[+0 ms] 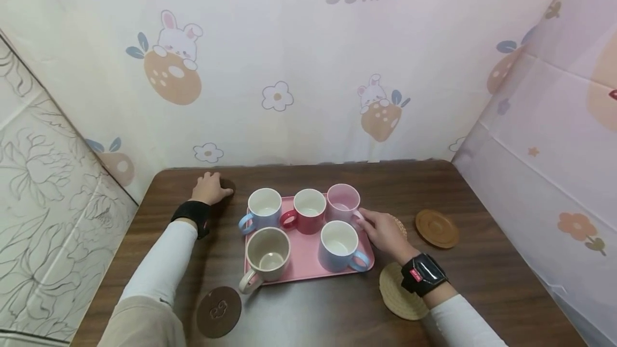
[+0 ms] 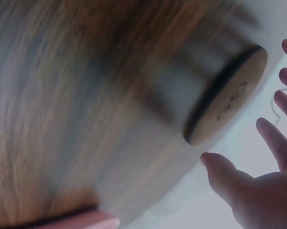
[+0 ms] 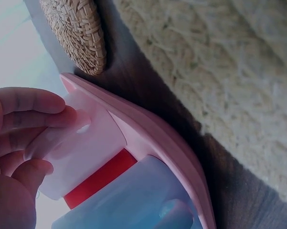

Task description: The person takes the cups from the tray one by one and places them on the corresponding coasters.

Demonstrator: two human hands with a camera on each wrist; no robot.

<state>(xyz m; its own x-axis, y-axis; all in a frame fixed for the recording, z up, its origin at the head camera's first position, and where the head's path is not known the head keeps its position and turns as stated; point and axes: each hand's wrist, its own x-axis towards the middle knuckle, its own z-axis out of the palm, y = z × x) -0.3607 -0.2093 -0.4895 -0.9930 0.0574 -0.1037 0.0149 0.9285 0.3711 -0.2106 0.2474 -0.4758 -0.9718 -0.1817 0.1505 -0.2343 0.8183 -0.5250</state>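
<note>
A pink tray [image 1: 302,261] on the brown table holds several mugs. My right hand [image 1: 367,221] pinches the handle of the pink mug [image 1: 343,203] at the tray's back right corner; in the right wrist view its fingers [image 3: 36,102] curl round that handle on the pink mug [image 3: 83,148]. My left hand [image 1: 212,187] lies at the table's back left over a dark round coaster [image 1: 228,188]. The left wrist view is blurred: the left hand [image 2: 250,129] has straight, spread fingers beside the coaster [image 2: 227,95], not touching it.
On the tray also stand a pale blue mug [image 1: 264,209], a red mug [image 1: 308,211], a beige mug [image 1: 267,253] and a blue mug [image 1: 339,246]. A wooden coaster [image 1: 436,227], a woven coaster [image 1: 401,289] and a dark coaster [image 1: 218,311] lie around it.
</note>
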